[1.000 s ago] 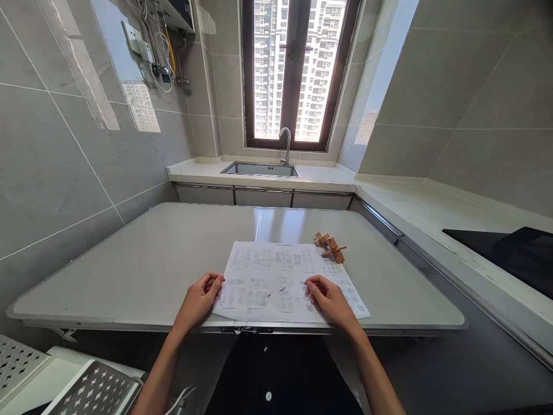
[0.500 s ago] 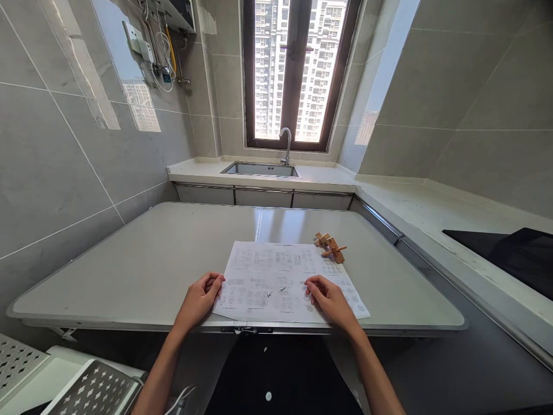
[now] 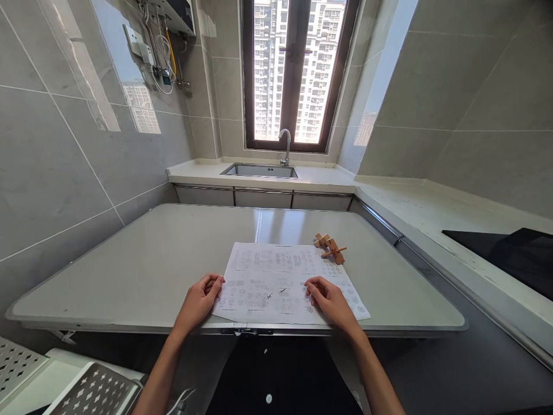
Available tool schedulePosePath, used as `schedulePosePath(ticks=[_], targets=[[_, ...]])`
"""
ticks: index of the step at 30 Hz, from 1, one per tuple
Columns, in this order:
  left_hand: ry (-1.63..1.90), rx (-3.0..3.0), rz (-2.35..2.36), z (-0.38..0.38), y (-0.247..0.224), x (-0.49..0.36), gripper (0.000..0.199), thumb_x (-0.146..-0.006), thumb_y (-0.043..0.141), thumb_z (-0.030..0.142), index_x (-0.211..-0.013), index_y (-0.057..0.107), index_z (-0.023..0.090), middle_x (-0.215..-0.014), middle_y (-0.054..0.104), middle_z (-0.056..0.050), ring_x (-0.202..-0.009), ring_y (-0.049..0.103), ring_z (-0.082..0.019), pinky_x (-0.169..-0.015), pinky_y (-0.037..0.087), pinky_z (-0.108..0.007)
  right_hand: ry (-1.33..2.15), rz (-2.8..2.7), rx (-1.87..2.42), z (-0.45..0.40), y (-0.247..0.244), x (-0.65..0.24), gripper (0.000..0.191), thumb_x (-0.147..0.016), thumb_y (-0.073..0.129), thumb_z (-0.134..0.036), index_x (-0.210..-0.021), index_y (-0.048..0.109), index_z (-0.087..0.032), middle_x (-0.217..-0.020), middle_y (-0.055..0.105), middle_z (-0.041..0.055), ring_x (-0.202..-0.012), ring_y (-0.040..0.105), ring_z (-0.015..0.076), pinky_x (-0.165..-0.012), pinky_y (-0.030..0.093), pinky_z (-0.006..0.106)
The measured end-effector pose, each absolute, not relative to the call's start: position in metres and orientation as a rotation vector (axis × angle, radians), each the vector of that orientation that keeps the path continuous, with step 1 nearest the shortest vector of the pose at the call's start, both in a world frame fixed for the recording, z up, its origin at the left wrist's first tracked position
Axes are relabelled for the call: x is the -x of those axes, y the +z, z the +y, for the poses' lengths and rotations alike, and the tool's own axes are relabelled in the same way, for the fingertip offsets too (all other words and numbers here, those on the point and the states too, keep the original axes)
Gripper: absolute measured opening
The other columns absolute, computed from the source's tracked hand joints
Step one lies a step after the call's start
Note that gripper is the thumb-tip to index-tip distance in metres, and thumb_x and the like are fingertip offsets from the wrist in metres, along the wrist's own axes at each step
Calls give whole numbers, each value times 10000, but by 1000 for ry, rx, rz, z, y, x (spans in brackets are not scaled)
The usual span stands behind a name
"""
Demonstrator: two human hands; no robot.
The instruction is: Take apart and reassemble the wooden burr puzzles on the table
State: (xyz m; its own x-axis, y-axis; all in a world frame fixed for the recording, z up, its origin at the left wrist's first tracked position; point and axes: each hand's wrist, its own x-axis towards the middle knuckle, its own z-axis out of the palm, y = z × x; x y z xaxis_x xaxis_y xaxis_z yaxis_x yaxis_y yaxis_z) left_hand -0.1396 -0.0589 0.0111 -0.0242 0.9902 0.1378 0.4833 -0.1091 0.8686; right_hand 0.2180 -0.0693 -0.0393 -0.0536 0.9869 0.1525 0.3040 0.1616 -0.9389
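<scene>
A printed sheet of paper (image 3: 259,268), with rows of small diagrams and a few dark pen-like marks, lies at the near edge of the table. My left hand (image 3: 202,295) rests beside the sheet's left edge, fingers curled in and thumb tip at the paper; no object shows in it. On the right part of the sheet sits my right hand (image 3: 329,298), fingers loosely closed and bent under, also with nothing visible inside. Small wooden pieces (image 3: 332,251), fitted together with a thin stick across them, stand at the sheet's upper right corner. The undersides of both hands are hidden.
The pale folding table (image 3: 129,265) has a centre seam and a metal latch (image 3: 246,331) at its front edge. Beyond it are a counter with a sink (image 3: 259,170) and faucet (image 3: 286,147). A dark item (image 3: 510,253) lies on the right counter. Perforated panels (image 3: 93,392) stand lower left.
Both hands, the sheet and the wooden pieces stay in place. The whole view has shifted very slightly.
</scene>
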Motion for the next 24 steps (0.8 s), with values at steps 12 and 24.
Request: schedulePosePath(ticks=[12, 24], targets=[[1050, -1670, 1551, -55, 3, 145, 476, -907, 555, 659, -918, 674, 198, -738, 646, -6, -632, 562, -164, -572, 403, -251, 951, -1536, 1283, -70, -40, -218, 465, -951, 557, -663, -992, 689, -219, -830, 712, 51, -676, 608, 202, -691, 489, 332], [1033, -1658, 1562, -57, 5, 145, 483, -909, 543, 658, -931, 672, 194, -732, 623, -4, -663, 555, -172, -600, 404, -254, 950, -1550, 1285, -70, -40, -217, 448, -967, 549, -641, -990, 676, -213, -842, 713, 45, -676, 603, 187, -705, 478, 324]])
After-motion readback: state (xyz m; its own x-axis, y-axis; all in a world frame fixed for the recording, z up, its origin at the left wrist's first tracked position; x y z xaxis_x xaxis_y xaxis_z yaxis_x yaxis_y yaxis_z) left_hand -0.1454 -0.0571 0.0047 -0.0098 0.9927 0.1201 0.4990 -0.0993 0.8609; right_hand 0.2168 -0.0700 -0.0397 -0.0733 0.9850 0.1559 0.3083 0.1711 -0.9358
